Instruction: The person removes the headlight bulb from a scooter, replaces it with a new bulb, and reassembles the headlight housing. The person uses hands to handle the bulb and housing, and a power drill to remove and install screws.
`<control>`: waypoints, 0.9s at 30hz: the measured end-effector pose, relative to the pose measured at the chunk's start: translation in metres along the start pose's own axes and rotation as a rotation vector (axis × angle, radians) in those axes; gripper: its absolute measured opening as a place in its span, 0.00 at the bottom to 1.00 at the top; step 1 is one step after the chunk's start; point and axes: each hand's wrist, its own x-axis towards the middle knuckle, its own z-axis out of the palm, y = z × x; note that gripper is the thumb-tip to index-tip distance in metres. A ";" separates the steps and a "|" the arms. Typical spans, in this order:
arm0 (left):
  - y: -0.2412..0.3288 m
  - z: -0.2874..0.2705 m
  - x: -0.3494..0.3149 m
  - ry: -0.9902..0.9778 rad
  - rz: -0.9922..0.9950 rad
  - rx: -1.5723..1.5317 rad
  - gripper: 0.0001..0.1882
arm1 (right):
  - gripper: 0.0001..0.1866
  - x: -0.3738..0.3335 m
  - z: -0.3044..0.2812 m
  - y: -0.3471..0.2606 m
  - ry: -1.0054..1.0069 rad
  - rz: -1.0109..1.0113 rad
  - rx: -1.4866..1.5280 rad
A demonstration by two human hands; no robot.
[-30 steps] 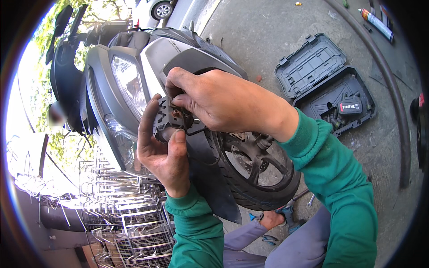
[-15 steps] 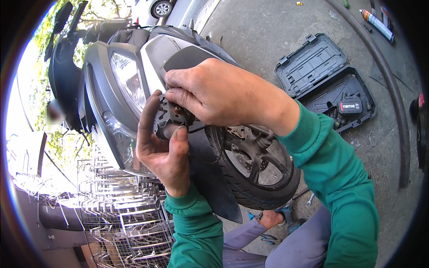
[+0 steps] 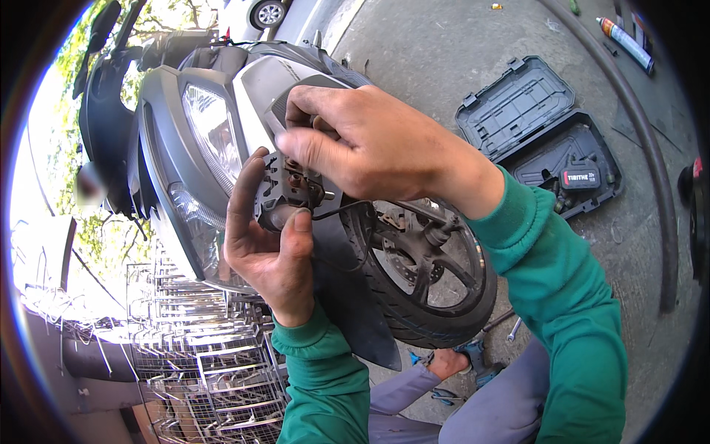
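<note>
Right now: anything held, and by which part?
Left hand holds the dark slotted metal part at its left edge and lower end; whether the right hand holds anything is unclear.

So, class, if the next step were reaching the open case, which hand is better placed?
Probably the right hand: it is nearer the open case, while the left hand holds the slotted part. Whether the right grips anything is unclear.

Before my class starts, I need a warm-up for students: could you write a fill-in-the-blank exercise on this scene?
1. The left hand holds a metal part between its ____ and fingers.
2. Beyond the right hand, the sleeve is coloured ____.
3. The dark case lies with its lid ____.
4. The spoked wheel is fitted with a black rubber ____.

Missing words: thumb; green; open; tyre.
</note>
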 end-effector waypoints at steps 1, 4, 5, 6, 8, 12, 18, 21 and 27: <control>0.001 0.000 0.000 -0.003 0.000 -0.002 0.37 | 0.13 -0.001 0.000 0.000 0.002 -0.029 0.018; 0.002 0.001 0.000 -0.007 -0.017 -0.011 0.37 | 0.11 -0.001 0.000 0.001 -0.039 -0.124 0.002; 0.002 0.001 -0.001 -0.004 -0.029 -0.015 0.37 | 0.11 -0.001 0.000 0.002 -0.062 -0.127 -0.030; 0.002 0.000 -0.001 0.001 -0.040 -0.020 0.37 | 0.11 -0.001 -0.001 0.003 -0.085 -0.130 -0.061; 0.001 -0.001 0.000 -0.001 -0.040 -0.023 0.37 | 0.11 0.001 0.000 0.004 -0.108 -0.157 -0.104; -0.002 -0.003 0.000 -0.017 -0.001 -0.024 0.37 | 0.12 0.009 0.006 0.007 -0.111 -0.173 -0.091; -0.001 -0.001 0.000 -0.010 -0.012 -0.047 0.37 | 0.15 0.003 0.001 0.004 -0.079 0.057 0.029; 0.001 0.000 0.000 -0.018 -0.028 -0.040 0.37 | 0.15 0.002 0.001 0.004 -0.051 -0.034 0.084; 0.000 -0.002 0.001 -0.020 -0.016 -0.031 0.37 | 0.15 0.009 0.005 0.005 -0.133 -0.071 -0.070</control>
